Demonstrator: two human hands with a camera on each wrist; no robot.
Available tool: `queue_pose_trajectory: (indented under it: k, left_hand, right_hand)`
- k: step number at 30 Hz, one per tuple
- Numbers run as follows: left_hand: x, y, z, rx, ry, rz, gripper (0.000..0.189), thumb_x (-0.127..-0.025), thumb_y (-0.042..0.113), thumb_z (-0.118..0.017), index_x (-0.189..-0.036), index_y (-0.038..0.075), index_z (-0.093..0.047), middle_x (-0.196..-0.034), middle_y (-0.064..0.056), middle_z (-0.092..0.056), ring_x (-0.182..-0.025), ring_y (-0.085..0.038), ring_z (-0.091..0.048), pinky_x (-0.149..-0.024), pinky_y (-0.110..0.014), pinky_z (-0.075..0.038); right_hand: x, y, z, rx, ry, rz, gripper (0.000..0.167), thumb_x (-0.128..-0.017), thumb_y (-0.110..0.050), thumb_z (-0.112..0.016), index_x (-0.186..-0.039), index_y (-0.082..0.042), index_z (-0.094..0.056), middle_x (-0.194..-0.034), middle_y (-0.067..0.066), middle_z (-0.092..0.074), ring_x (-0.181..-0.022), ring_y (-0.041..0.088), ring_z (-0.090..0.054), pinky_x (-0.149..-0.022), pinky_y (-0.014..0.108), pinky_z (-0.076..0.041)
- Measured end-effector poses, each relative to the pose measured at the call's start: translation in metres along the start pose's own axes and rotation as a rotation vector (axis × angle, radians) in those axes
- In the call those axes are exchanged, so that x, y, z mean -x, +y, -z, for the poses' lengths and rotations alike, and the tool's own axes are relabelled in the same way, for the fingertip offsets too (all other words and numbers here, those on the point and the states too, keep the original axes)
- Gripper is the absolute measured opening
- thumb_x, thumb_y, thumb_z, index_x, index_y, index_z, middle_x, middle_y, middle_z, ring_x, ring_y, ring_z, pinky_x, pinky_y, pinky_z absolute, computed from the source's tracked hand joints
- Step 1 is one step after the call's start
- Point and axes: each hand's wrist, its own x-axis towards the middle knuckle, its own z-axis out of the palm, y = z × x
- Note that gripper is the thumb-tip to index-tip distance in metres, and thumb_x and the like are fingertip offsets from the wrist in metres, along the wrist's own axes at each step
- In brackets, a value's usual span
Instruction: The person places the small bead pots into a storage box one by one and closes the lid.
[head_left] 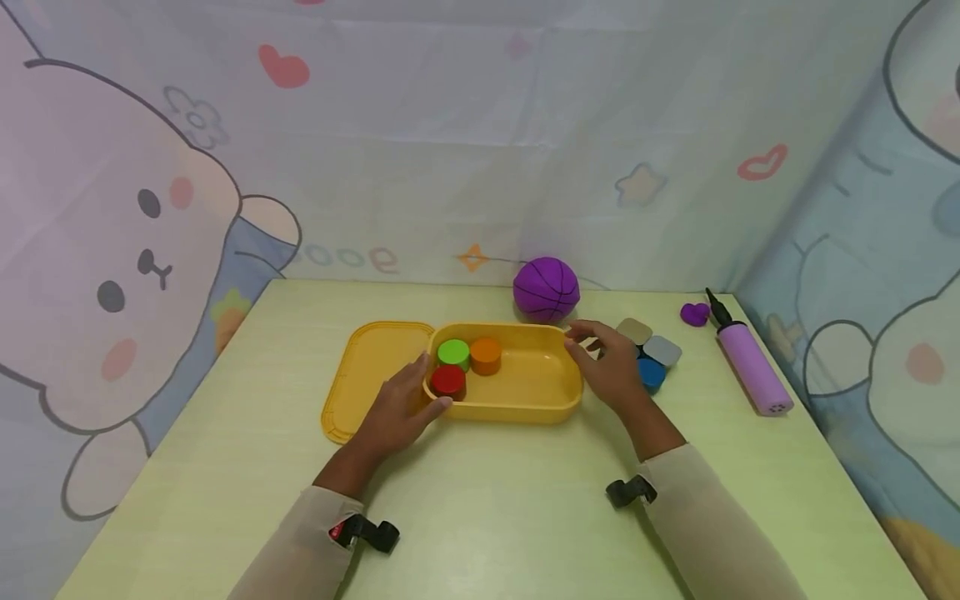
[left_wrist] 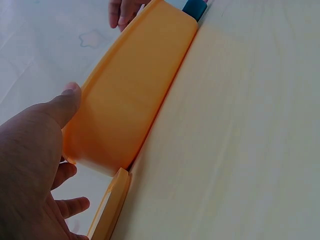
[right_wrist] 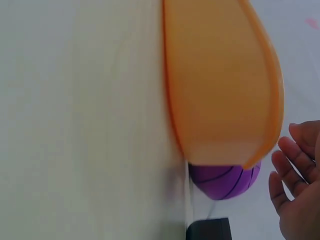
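Note:
A yellow plastic box (head_left: 536, 408) stands on the table with its open side up. Inside, at its left end, are a green disc-shaped piece (head_left: 453, 353), an orange one (head_left: 485, 357) and a red one (head_left: 448, 381). My left hand (head_left: 393, 412) rests at the box's left end, thumb touching the rim in the left wrist view and the other fingers loosely spread. By the right end is my right hand (head_left: 609, 364), its fingers bent slightly and apart from the box in the right wrist view. The yellow lid (head_left: 352, 379) lies left of the box, partly covered.
Behind the box sits a purple basketball (head_left: 546, 289). Right of my right hand lie a blue piece (head_left: 651, 375), a grey piece (head_left: 663, 350) and a tan piece (head_left: 634, 331). A purple hand pump (head_left: 753, 367) and a purple heart (head_left: 694, 314) lie farther right.

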Motion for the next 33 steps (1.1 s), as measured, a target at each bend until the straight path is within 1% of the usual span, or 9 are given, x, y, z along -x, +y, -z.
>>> queue_pose_trajectory:
  k: [4,9,14,17,19,22,26,30,33]
  left_hand:
    - [0.001,-0.002,-0.001,0.011,0.016,-0.026,0.092,-0.104,0.051,-0.070,-0.171,0.002,-0.030,-0.176,-0.021,-0.037,-0.162,-0.048,-0.037,-0.127,-0.082,-0.023]
    - [0.002,-0.002,0.001,0.004,0.010,-0.020,0.094,-0.105,0.054,-0.069,-0.172,0.002,-0.029,-0.177,-0.020,-0.035,-0.163,-0.049,-0.036,-0.128,-0.079,-0.023]
    - [0.000,0.000,0.002,0.007,0.010,-0.035,0.092,-0.105,0.052,-0.069,-0.171,0.001,-0.030,-0.176,-0.022,-0.036,-0.162,-0.051,-0.036,-0.127,-0.082,-0.023]
    - [0.000,0.001,0.003,0.007,0.005,-0.026,0.092,-0.105,0.050,-0.069,-0.171,0.001,-0.030,-0.177,-0.021,-0.035,-0.162,-0.051,-0.035,-0.126,-0.083,-0.023]
    - [0.001,0.000,0.003,0.003,-0.003,-0.012,0.091,-0.105,0.048,-0.070,-0.172,0.002,-0.028,-0.178,-0.020,-0.033,-0.164,-0.049,-0.034,-0.128,-0.081,-0.021]
    - [0.002,-0.001,0.002,-0.006,-0.020,0.012,0.090,-0.106,0.047,-0.070,-0.173,0.005,-0.026,-0.179,-0.016,-0.031,-0.166,-0.046,-0.032,-0.131,-0.078,-0.019]
    - [0.002,-0.003,0.001,-0.016,-0.019,0.020,0.090,-0.106,0.047,-0.070,-0.174,0.007,-0.026,-0.180,-0.015,-0.031,-0.166,-0.044,-0.032,-0.132,-0.076,-0.019]
    - [0.001,-0.002,0.002,-0.012,-0.009,0.009,0.090,-0.106,0.046,-0.071,-0.173,0.007,-0.026,-0.179,-0.015,-0.033,-0.166,-0.043,-0.033,-0.132,-0.076,-0.020]
    - [0.001,0.000,0.001,-0.009,-0.010,0.000,0.090,-0.106,0.045,-0.071,-0.173,0.006,-0.026,-0.179,-0.015,-0.033,-0.166,-0.044,-0.033,-0.131,-0.077,-0.020]
  right_hand:
    - [0.008,0.006,0.015,-0.002,0.040,0.032,0.027,-0.099,-0.001,-0.078,-0.126,0.003,-0.076,-0.116,0.022,-0.081,-0.104,0.033,-0.071,-0.087,0.024,-0.055]
    - [0.015,0.014,0.032,0.006,0.048,0.006,0.027,-0.100,-0.002,-0.078,-0.127,0.002,-0.075,-0.121,0.022,-0.080,-0.111,0.029,-0.069,-0.091,0.024,-0.051]
    - [0.023,0.023,0.046,0.052,0.071,-0.049,0.029,-0.101,-0.005,-0.078,-0.129,0.002,-0.075,-0.129,0.022,-0.077,-0.121,0.013,-0.063,-0.094,0.023,-0.050]
    - [0.025,0.026,0.052,0.086,0.085,-0.061,0.031,-0.099,-0.006,-0.080,-0.128,0.002,-0.075,-0.132,0.021,-0.075,-0.124,0.006,-0.058,-0.096,0.027,-0.049]
    - [0.026,0.028,0.055,0.116,0.089,-0.064,0.033,-0.098,-0.006,-0.082,-0.129,0.001,-0.074,-0.133,0.021,-0.074,-0.124,0.009,-0.058,-0.097,0.031,-0.050]
    - [0.029,0.032,0.061,0.148,0.092,-0.082,0.036,-0.096,-0.005,-0.083,-0.130,0.002,-0.073,-0.133,0.021,-0.072,-0.122,0.020,-0.060,-0.098,0.039,-0.051]
    - [0.035,0.035,0.068,0.157,0.083,-0.118,0.039,-0.096,-0.004,-0.083,-0.132,0.005,-0.071,-0.133,0.024,-0.068,-0.121,0.032,-0.059,-0.095,0.047,-0.049]
    - [0.041,0.036,0.075,0.148,0.069,-0.150,0.042,-0.096,-0.006,-0.083,-0.134,0.006,-0.070,-0.135,0.025,-0.065,-0.121,0.034,-0.057,-0.092,0.048,-0.045]
    - [0.047,0.039,0.080,0.161,0.072,-0.165,0.043,-0.095,-0.006,-0.085,-0.134,0.005,-0.071,-0.134,0.025,-0.065,-0.117,0.031,-0.058,-0.089,0.042,-0.042]
